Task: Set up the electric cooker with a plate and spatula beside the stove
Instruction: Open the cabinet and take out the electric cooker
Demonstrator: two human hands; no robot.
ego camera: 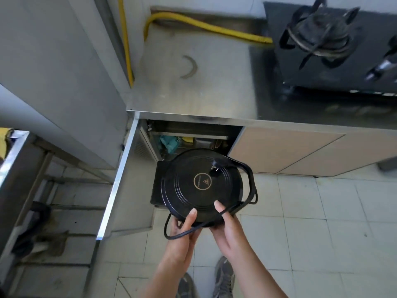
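The electric cooker (pixel 199 186) is a round black plate with a gold ring mark at its centre, held level in front of the open cabinet. My left hand (pixel 184 229) and my right hand (pixel 225 224) both grip its near edge. Its black cord (pixel 250 175) loops around the right side and under my fingers, and the plug (pixel 214 167) lies on top of the disc. The black gas stove (pixel 326 39) stands on the steel counter (pixel 193 87) at the upper right. No plate or spatula shows.
The cabinet door (pixel 120 179) stands open to the left, with bags and items on the shelf (pixel 182 143) inside. A yellow gas hose (pixel 204 24) runs along the back of the counter. A steel table (pixel 12 160) stands at the left. White floor tiles and my shoes lie below.
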